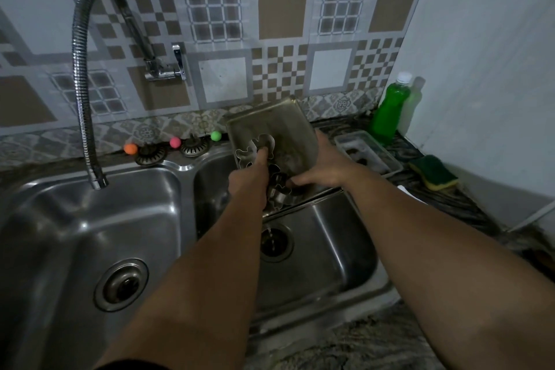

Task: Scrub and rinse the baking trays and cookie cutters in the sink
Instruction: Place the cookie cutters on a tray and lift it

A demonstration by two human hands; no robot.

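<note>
head | tray point(285, 126) tilted over right basin's point(330, 237) back edge | right hand point(322, 171) grips tray's right side | left hand point(249, 179) curled on cutters point(255, 147) in tray | sponge point(434, 174) at worktop's right edge

**Greys, browns and a few bright spots**

We see a wall point(270, 24) patterned in grey, white and brown squares and checkerboards, with a band of pale ornamental tiles point(156, 129) below it. The sink point(75, 219) and flexible faucet point(78, 75) are shiny silver-grey. Three small balls sit behind the basins: orange point(130, 148), pink point(175, 142) and bright green point(216, 135). The baking tray point(288, 129) is dull, stained grey metal. The bottle point(389, 108) holds vivid green liquid under a white cap. The sponge point(434, 171) is dark green over yellow. The countertop point(450, 198) is dark and mottled.
</note>
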